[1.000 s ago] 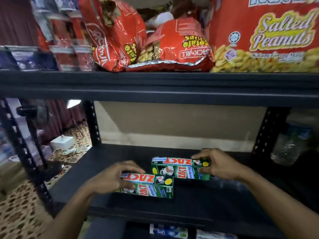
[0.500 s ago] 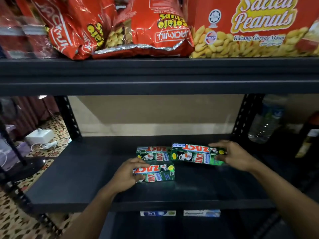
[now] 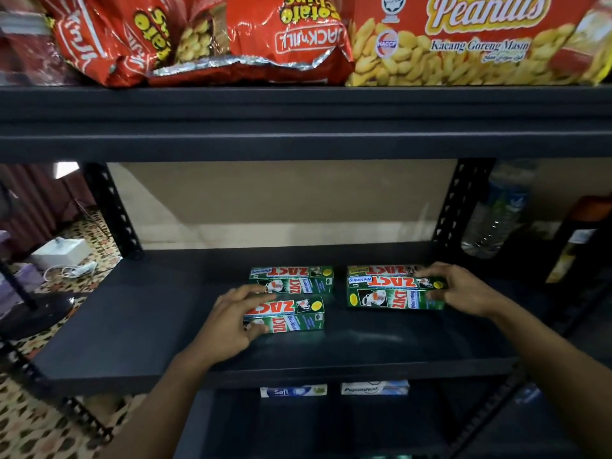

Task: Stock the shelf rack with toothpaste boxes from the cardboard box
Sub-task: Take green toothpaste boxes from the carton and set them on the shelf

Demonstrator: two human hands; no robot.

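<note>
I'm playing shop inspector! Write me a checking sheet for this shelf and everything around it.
Surface: dark middle shelf of the rack.
Job's things: three green toothpaste boxes lie flat: back-left box, front-left box, right box; perhaps a fourth behind the right one. Cardboard box not in view.
Clutter: snack bags and peanut pack on the shelf above; water bottle at right; Safi box and Pepsodent box on the shelf below.
Hands: left hand grips the front-left box; right hand grips the right box's end.
Cables: white cable on the floor, left.
Surroundings: patterned carpet; beige wall behind.
</note>
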